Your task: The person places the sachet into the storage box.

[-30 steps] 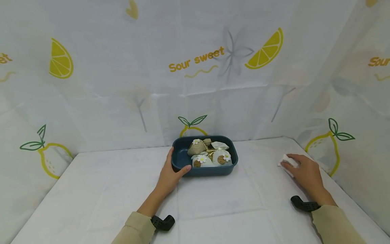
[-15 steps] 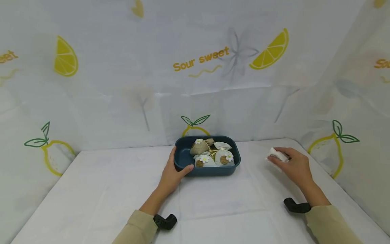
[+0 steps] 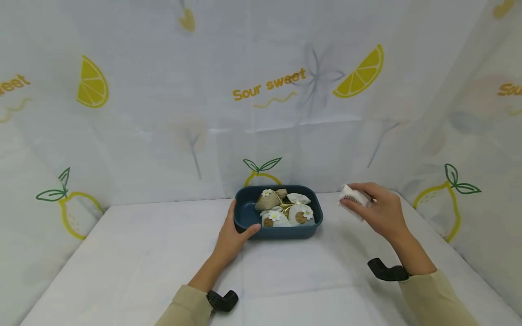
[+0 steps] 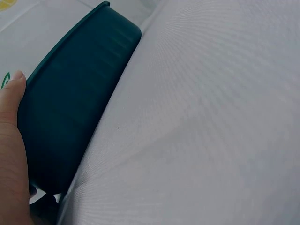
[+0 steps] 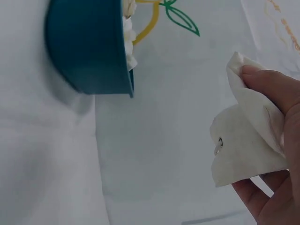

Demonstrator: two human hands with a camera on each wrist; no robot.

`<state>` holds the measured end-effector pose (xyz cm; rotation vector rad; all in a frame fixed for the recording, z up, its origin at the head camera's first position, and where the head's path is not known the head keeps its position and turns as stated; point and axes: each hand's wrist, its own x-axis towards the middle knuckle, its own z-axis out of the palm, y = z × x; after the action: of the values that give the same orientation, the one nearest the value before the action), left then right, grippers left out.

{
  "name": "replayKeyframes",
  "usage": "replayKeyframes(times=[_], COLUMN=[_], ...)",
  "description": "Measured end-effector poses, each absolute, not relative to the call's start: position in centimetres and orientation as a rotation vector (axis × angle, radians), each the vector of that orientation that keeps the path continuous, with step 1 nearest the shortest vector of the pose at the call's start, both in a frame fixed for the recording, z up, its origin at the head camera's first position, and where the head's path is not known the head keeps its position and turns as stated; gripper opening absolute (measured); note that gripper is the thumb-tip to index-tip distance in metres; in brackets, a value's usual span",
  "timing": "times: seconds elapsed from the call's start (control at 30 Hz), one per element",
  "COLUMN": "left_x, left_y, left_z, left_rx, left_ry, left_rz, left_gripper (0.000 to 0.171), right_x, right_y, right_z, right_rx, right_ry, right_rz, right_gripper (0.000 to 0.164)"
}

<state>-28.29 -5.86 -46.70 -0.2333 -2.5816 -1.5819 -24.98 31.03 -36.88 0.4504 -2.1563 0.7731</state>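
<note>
My left hand (image 3: 231, 240) grips the left end of a dark blue rectangular box (image 3: 285, 232), thumb over the front rim and fingers along the left side. In the left wrist view the thumb presses against the box wall (image 4: 70, 89). Inside the box lie several small drawstring pouches: a tan pouch (image 3: 267, 202) at the back and white pouches (image 3: 302, 216) with daisies in front. To the right of the box, raised above the table, my right hand (image 3: 381, 210) pinches a small white cloth pouch (image 3: 354, 196) with dark lettering. In the right wrist view this pouch (image 5: 248, 136) looks folded.
A white cloth covers the table (image 3: 285, 276). Behind it hangs a white curtain (image 3: 163, 113) with lemon prints, close to the back of the box. More curtain (image 3: 481, 226) closes off the right side.
My right hand has lifted the white pouch off the table and carried it leftward, nearer the box. My left hand has kept its hold on the box, and the view has shifted slightly.
</note>
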Motion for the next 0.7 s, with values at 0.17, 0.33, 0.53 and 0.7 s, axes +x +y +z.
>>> replayKeyframes(times=[0.17, 0.33, 0.53, 0.7], left_x=[-28.3, -28.2, -28.3, -28.4], left_y=[-5.8, -5.8, -6.0, -6.0], left_z=[-46.7, -46.8, -47.0, -47.0], left_rx=[-0.237, -0.240, -0.252, -0.264], left_ry=[-2.583, -2.580, -2.560, -2.568], left_rz=[-1.584, -1.590, -1.605, -1.592], left_gripper=[0.107, 0.107, 0.108, 0.108], right_x=[-25.7, -26.4, -27.5, -28.4], right_y=[29.4, 27.2, 24.3, 21.9], right_z=[-35.9, -35.3, -34.5, -34.5], right_rx=[0.516, 0.609, 0.716, 0.826], right_ry=[-2.175, -2.194, -2.231, -2.226], right_rz=[0.844, 0.901, 0.960, 1.017], right_gripper=[0.041, 0.041, 0.040, 0.041])
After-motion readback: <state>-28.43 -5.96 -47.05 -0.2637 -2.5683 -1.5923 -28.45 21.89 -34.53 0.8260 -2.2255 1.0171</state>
